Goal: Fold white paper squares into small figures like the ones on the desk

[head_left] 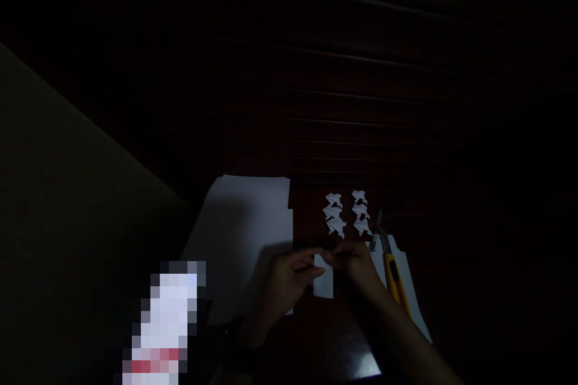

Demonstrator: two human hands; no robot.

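A small white rectangular piece of paper [323,286] lies between my hands, just above the dark table. My left hand [285,281] has its thumb and fingers closed on the paper's upper left part. From the other side, my right hand [356,260] pinches the top edge, its fingertips meeting those of the left. Dim light hides the exact finger contact. Beyond the hands, several small folded white paper figures [334,212] stand in two columns. A yellow utility knife [394,280] is close by my right forearm.
Large white paper sheets [244,222] are stacked on the left. More white paper [413,289] lies under the knife on the right, with a dark metal tool [377,225] near its top. A pixelated bright patch [165,319] covers the lower left, beside a wall [67,222].
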